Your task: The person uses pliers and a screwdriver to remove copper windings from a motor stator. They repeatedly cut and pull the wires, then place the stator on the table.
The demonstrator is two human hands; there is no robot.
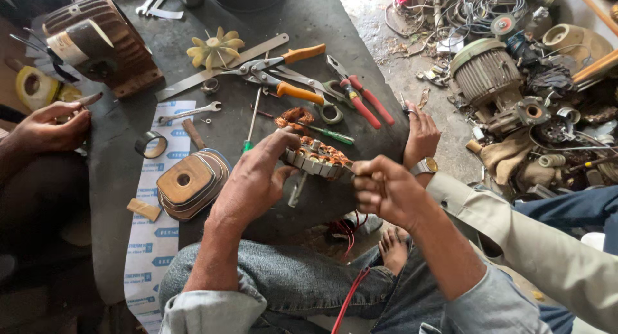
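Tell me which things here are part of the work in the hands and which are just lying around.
In the work:
- left hand gripping the small motor stator with copper windings
- right hand pinching at the stator's edge

Lying about:
- orange-handled snips
- red-handled pliers
- green screwdriver
- spanner
- yellow plastic fan
- wooden winding former
- tape roll

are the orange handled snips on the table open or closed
Open: the orange-handled snips lie flat with their two handles spread apart.
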